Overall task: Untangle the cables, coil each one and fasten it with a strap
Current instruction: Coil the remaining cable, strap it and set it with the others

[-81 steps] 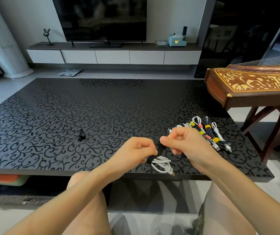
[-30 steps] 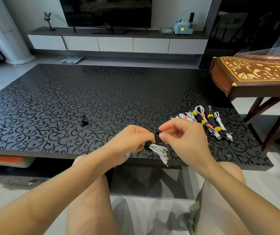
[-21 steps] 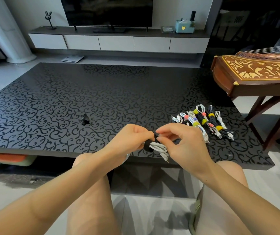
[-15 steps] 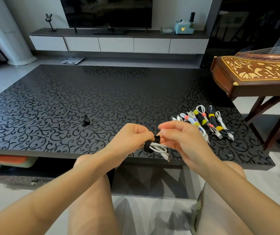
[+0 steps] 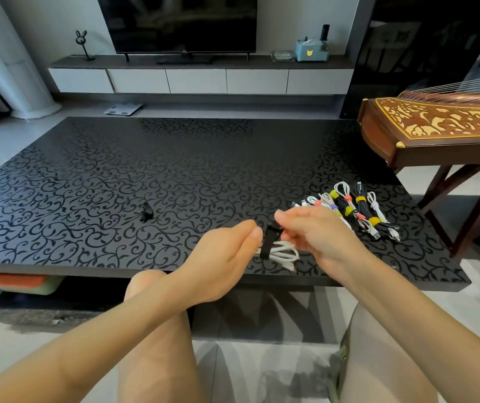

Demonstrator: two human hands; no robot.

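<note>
Over the near edge of the black patterned table, my left hand grips a coiled white cable. A black strap wraps around the coil's middle, and my right hand pinches the strap's upper end. Part of the coil is hidden inside my left palm. To the right on the table lies a row of several coiled cables, white and black, each bound with a yellow, pink or purple strap. One loose black strap lies on the table, left of my hands.
A wooden zither on a stand stands right of the table. Beyond the table are a TV console and a scale on the floor. My knees sit under the table's near edge.
The strap's end, earlier pressed close to the coil, now stands up between my fingers, pulled up by my right hand. The coil lies flatter and both hands have shifted slightly.
</note>
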